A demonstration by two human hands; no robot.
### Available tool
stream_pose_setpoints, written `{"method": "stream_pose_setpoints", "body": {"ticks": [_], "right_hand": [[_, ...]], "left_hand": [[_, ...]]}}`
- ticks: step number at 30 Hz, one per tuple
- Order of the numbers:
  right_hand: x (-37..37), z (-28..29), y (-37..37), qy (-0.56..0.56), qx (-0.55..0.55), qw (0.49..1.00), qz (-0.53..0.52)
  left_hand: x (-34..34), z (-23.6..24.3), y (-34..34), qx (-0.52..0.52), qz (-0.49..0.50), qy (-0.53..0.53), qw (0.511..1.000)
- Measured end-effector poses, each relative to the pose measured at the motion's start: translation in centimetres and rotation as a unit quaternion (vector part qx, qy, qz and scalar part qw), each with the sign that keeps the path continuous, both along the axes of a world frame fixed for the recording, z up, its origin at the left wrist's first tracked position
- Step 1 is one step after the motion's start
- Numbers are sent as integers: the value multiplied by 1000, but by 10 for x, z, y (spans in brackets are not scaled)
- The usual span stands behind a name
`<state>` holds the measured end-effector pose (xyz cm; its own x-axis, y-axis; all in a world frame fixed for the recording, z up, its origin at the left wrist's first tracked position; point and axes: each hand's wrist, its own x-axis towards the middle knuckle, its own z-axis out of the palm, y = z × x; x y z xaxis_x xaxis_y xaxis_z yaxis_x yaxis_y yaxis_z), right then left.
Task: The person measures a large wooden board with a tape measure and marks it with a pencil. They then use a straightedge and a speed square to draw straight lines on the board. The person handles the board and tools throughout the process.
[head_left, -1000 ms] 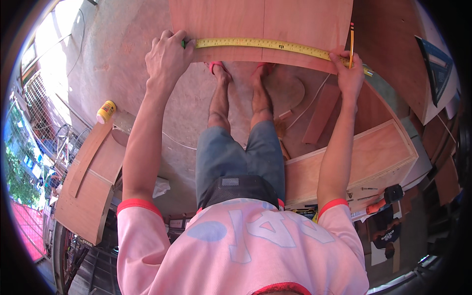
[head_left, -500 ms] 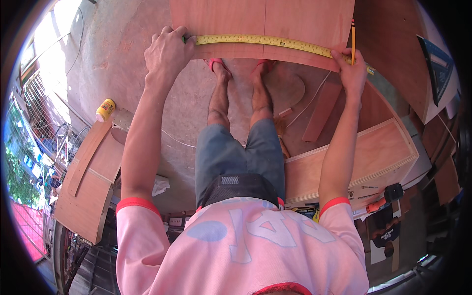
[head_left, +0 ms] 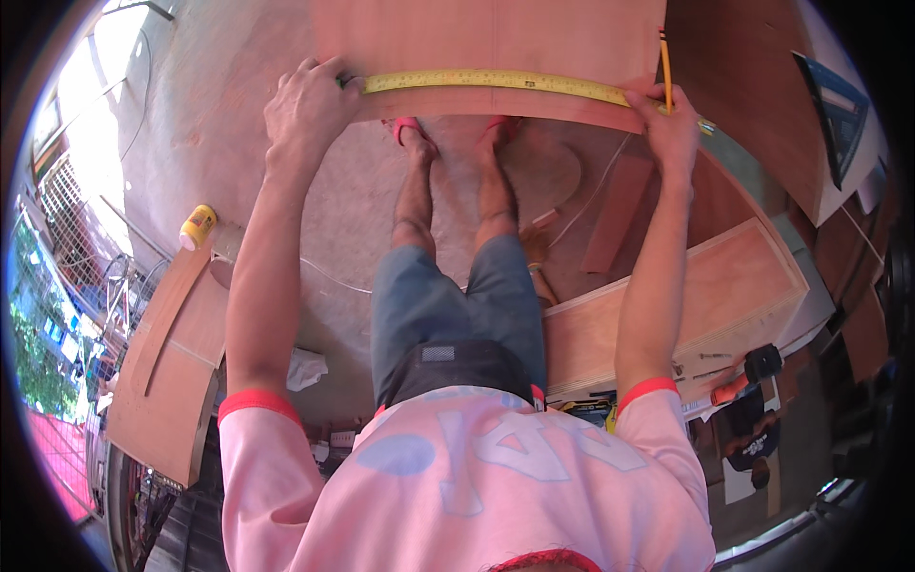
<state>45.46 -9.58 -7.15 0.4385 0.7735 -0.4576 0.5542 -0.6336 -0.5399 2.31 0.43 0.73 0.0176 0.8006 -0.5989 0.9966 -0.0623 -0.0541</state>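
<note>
Head view: the left hand (head_left: 307, 110) grasps the left end of a yellow measuring tape (head_left: 491, 79), at the upper left of the frame. At the upper right, the right hand (head_left: 673, 133) pinches the tape's other end and also holds a yellow pencil (head_left: 666, 71) pointing up. The tape stretches across the top centre, over a reddish wooden panel (head_left: 486, 36) near its lower edge. A yellow bottle (head_left: 198, 227) lies at centre left; a blue set square (head_left: 839, 114) is at the far upper right.

A yellow container (head_left: 198, 227) is seen near a wooden strip (head_left: 170, 315); a blue triangular square (head_left: 841, 107) is glimpsed at right.
</note>
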Motion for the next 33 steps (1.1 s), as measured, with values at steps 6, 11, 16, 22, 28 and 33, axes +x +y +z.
{"method": "stream_pose_setpoints", "body": {"ticks": [6, 11, 16, 22, 28, 33], "right_hand": [[-1, 2, -1, -41, 45, 998, 24], [-3, 6, 3, -42, 22, 998, 29], [-2, 7, 4, -36, 12, 999, 27], [2, 1, 5, -39, 14, 999, 34], [11, -6, 4, -21, -28, 999, 10], [11, -2, 8, -34, -9, 998, 50]], "left_hand": [[9, 2, 11, -43, 33, 18, 998], [12, 3, 12, -48, 31, 30, 998], [11, 1, 14, -55, 29, 38, 997], [9, 3, 11, -31, 22, 24, 999], [5, 0, 11, -53, 38, 17, 998], [1, -5, 9, -39, 31, 12, 999]]}}
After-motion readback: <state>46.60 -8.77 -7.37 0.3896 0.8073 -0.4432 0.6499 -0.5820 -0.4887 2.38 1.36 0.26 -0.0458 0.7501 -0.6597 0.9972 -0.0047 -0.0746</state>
